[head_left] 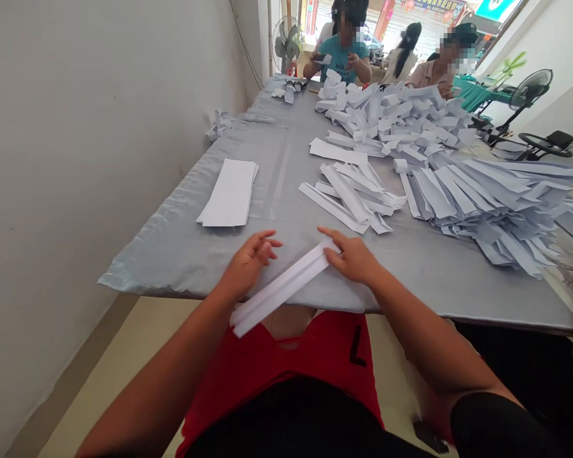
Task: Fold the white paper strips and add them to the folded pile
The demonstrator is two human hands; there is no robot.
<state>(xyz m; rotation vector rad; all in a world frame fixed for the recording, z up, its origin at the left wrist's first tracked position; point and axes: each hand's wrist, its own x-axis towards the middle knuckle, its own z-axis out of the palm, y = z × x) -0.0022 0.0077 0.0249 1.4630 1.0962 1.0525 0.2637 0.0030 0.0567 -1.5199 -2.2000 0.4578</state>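
A long folded strip of white paper point(286, 283) lies slantwise at the table's near edge, its lower left end sticking out over the edge above my lap. My right hand point(351, 254) grips the strip's upper right end, thumb on top and index finger stretched along it. Just left of the strip is my left hand point(252, 257), fingers loosely curled and apart, holding nothing. Beyond my left hand rests a stack of flat white paper sheets point(229, 193). Several folded paper strips point(346, 197) lie loosely crossed beyond my right hand.
A fanned pile of folded strips point(487, 203) covers the table's right side. Behind it rises a large heap of folded paper point(401, 117). A grey cloth covers the table point(172, 235). People sit at the far end, and a wall point(100, 127) runs along the left.
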